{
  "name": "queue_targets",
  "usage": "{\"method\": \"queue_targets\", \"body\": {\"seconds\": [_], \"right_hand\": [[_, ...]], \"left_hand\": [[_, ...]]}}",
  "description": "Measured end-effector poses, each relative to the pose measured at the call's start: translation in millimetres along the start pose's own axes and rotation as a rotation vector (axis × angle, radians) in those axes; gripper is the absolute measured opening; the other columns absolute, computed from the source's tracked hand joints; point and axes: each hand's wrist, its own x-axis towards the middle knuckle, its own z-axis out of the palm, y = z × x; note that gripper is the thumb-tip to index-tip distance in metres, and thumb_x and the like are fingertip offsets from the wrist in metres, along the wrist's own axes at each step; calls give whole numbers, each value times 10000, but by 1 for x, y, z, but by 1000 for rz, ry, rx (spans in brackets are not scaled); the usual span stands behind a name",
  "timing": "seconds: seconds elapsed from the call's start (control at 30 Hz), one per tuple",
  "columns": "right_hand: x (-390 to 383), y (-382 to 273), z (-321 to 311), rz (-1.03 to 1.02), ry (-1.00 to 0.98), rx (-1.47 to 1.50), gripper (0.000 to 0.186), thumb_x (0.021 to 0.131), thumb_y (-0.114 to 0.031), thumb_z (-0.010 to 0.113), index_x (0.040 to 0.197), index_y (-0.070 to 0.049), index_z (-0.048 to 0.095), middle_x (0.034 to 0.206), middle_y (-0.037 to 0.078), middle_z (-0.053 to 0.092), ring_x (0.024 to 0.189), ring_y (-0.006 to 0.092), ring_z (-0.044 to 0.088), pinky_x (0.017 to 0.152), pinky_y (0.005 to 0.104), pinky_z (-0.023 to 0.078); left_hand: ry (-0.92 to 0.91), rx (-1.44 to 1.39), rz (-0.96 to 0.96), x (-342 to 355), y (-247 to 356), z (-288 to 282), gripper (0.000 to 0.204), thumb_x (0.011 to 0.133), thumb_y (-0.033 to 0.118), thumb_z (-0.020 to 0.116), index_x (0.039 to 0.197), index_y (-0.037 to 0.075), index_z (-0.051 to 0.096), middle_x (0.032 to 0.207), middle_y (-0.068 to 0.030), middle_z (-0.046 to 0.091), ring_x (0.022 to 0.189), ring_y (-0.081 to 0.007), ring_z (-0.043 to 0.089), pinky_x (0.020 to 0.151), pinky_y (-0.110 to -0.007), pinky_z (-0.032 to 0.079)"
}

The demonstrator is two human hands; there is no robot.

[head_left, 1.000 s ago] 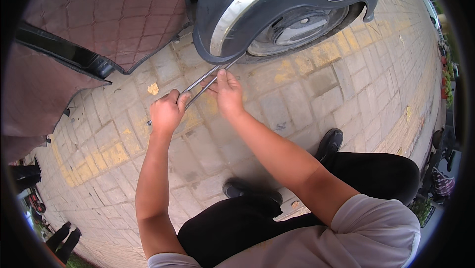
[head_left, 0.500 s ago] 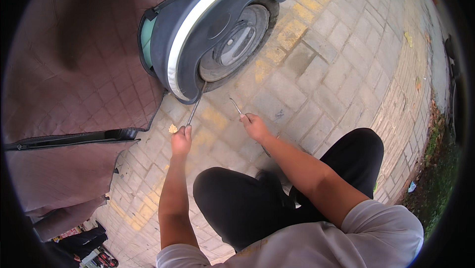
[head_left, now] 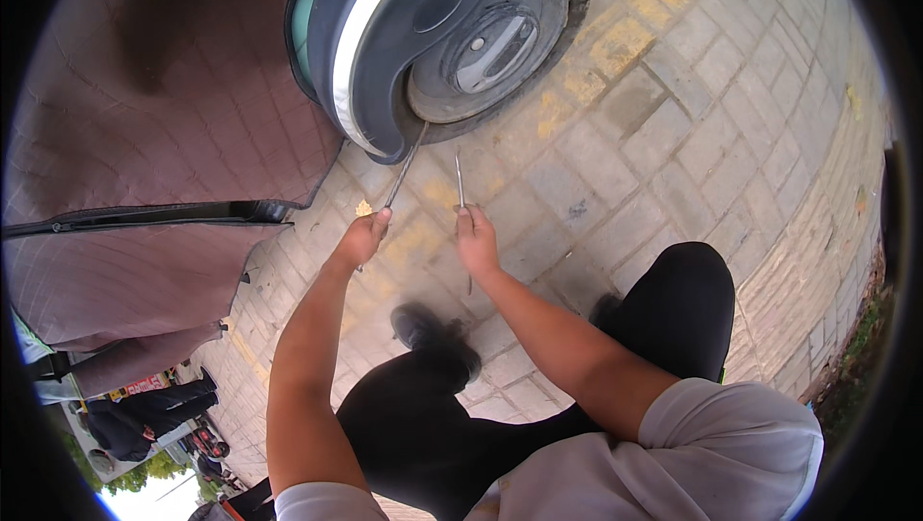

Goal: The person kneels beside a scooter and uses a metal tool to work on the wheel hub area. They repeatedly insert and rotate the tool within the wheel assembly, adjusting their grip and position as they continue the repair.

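A small wheel [head_left: 534, 16] sits under the dark fender [head_left: 383, 50] of a vehicle, its black tire on the paving. Closed round a slim metal tire lever [head_left: 408, 165], my left hand [head_left: 361, 238] is just in front of the fender. The lever's far end meets the bottom of the wheel at the tire edge; the exact contact is too small to make out. My right hand [head_left: 477, 242] grips a second metal tire lever [head_left: 460, 175]. Its tip points toward the wheel but stays apart from it, and the other end shows below the hand.
A brown quilted cover [head_left: 183, 146] drapes along the left, with a dark gap across it. A dry yellow leaf [head_left: 362, 207] lies beside my left hand. Farther off at lower left is a person in dark clothing [head_left: 144, 420]. Paving bricks [head_left: 615, 175] spread to the right.
My view has shifted, with my legs now farther apart. The right hand and its lever have come closer to the left hand, the lever now more upright. Both hands keep their grip.
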Motion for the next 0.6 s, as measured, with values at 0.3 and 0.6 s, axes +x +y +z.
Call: {"method": "queue_targets", "body": {"seconds": [0.3, 0.6], "right_hand": [[20, -12, 15, -66, -14, 117, 299, 1001, -281, 476, 1006, -24, 629, 621, -58, 430, 549, 46, 375, 494, 239, 325], [29, -15, 40, -19, 46, 252, 298, 1002, -343, 459, 965, -85, 604, 599, -35, 413, 467, 55, 323, 409, 231, 263]], "left_hand": [[458, 92, 364, 17, -19, 9, 494, 941, 400, 548, 667, -11, 552, 574, -215, 529, 524, -393, 522, 511, -425, 424], [430, 102, 471, 45, -34, -12, 510, 941, 410, 544, 655, -12, 550, 577, -228, 522, 529, -413, 512, 512, -442, 419]]}}
